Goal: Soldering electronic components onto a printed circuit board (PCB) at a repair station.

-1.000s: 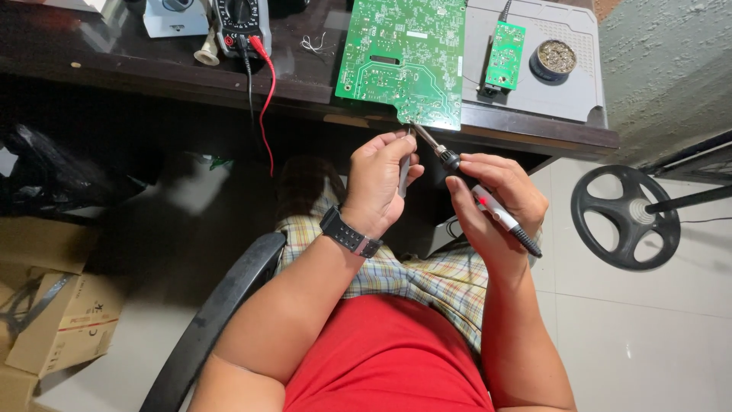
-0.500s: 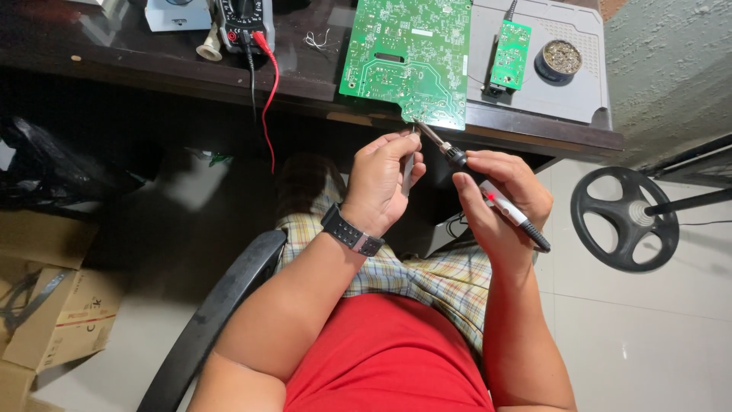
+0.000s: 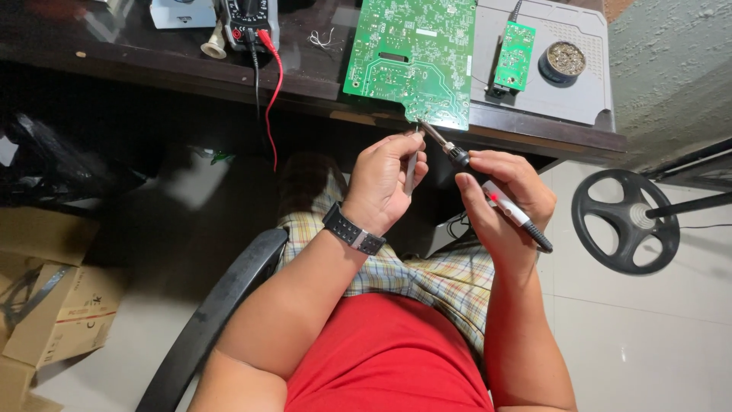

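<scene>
The right hand (image 3: 507,194) grips a soldering iron (image 3: 488,191) like a pen, its tip touching the near edge of the big green circuit board (image 3: 412,57) that overhangs the desk (image 3: 152,65). The left hand (image 3: 385,179) is closed on thin metal tweezers (image 3: 412,164) — raised just beside the tip. A slip could burn the fingers — they sit very near the hot end — or push the board off the edge.

We see our right hand (image 3: 507,198) gripping a slim black-and-white soldering iron (image 3: 488,191), its tip beside thin metal tweezers (image 3: 412,164) pinched in our left hand (image 3: 385,183), below a large green circuit board (image 3: 412,57).
</scene>
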